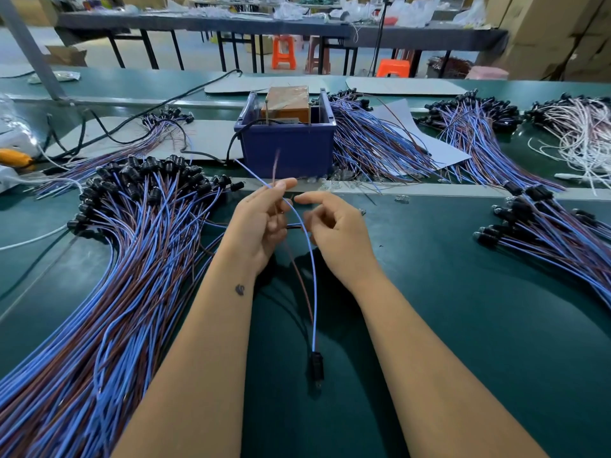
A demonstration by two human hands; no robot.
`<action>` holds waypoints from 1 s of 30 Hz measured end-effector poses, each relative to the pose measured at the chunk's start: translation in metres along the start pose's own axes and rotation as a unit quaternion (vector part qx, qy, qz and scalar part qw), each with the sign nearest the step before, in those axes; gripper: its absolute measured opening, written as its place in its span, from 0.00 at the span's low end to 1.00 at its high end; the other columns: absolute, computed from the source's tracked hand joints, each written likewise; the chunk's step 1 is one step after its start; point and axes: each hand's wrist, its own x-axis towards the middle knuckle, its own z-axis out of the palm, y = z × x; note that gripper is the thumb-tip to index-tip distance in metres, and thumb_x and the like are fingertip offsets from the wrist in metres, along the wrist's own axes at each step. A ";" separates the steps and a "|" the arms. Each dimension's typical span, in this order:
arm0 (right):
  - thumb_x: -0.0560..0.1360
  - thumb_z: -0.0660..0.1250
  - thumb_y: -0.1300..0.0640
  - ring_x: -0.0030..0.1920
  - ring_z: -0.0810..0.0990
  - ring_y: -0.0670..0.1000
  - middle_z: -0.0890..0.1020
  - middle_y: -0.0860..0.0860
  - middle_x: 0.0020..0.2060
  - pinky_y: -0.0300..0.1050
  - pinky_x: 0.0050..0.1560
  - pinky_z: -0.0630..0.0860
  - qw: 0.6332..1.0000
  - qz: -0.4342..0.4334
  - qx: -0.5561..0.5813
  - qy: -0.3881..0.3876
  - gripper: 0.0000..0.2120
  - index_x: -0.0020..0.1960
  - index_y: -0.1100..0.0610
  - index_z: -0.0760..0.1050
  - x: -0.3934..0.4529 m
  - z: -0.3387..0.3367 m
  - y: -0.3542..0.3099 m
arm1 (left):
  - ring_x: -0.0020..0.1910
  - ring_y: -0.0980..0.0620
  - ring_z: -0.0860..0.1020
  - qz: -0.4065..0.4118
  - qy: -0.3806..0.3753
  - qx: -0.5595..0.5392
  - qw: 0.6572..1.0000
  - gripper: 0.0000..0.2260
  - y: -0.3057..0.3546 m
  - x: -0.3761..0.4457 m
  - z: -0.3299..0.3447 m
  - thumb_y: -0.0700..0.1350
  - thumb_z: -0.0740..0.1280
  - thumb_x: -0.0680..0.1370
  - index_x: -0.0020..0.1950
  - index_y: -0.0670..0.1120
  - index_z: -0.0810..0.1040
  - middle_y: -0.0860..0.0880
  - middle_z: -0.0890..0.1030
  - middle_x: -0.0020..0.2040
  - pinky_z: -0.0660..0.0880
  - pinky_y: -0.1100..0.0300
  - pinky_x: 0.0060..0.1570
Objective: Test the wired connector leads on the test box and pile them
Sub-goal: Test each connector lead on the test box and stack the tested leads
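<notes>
L hand (261,223) pinches blue-and-brown two-wire lead (312,292); R hand (334,233) curled, grip unclear. Risk: loose ends miss dark-blue plastic test box (287,147) contacts, frame centre-top → false fail.

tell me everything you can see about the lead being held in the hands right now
The lead is one blue wire and one thin reddish-brown wire joined to a black plug at the near end. The plug hangs low between the forearms, above the green table. The left hand pinches the wires near their far ends, which stick up toward the blue box. The right hand curls beside the blue wire; its grip is unclear.
</notes>
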 end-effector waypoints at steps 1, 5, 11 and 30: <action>0.74 0.69 0.66 0.32 0.70 0.45 0.75 0.47 0.32 0.40 0.38 0.71 1.000 -0.006 -0.015 -0.018 0.16 0.54 0.46 0.79 -0.001 0.001 0.000 | 0.23 0.60 0.67 -0.001 0.011 -0.028 1.000 0.08 0.001 0.000 -0.001 0.43 0.62 0.82 0.50 0.46 0.81 0.53 0.75 0.30 0.64 0.69 0.24; 0.68 0.77 0.66 0.37 0.73 0.41 0.78 0.40 0.39 0.32 0.44 0.72 0.995 -0.034 0.015 -0.093 0.27 0.64 0.49 0.77 -0.003 0.004 0.000 | 0.25 0.59 0.75 0.009 0.036 -0.104 0.994 0.06 0.004 0.000 -0.003 0.41 0.64 0.81 0.47 0.43 0.79 0.51 0.79 0.31 0.73 0.71 0.26; 0.81 0.63 0.60 0.36 0.78 0.44 0.81 0.47 0.35 0.38 0.37 0.77 0.983 0.031 0.178 -0.018 0.08 0.55 0.54 0.81 -0.002 0.000 -0.006 | 0.28 0.56 0.80 0.017 0.073 -0.177 0.981 0.06 0.005 0.001 -0.004 0.38 0.63 0.82 0.46 0.41 0.77 0.49 0.82 0.31 0.76 0.69 0.30; 0.84 0.55 0.50 0.30 0.70 0.48 0.72 0.47 0.28 0.41 0.33 0.67 0.912 0.183 0.032 0.366 0.20 0.34 0.53 0.70 0.012 -0.089 0.008 | 0.46 0.49 0.77 0.297 -0.085 0.518 0.798 0.08 -0.057 -0.068 0.075 0.50 0.59 0.78 0.48 0.52 0.77 0.53 0.81 0.44 0.74 0.53 0.45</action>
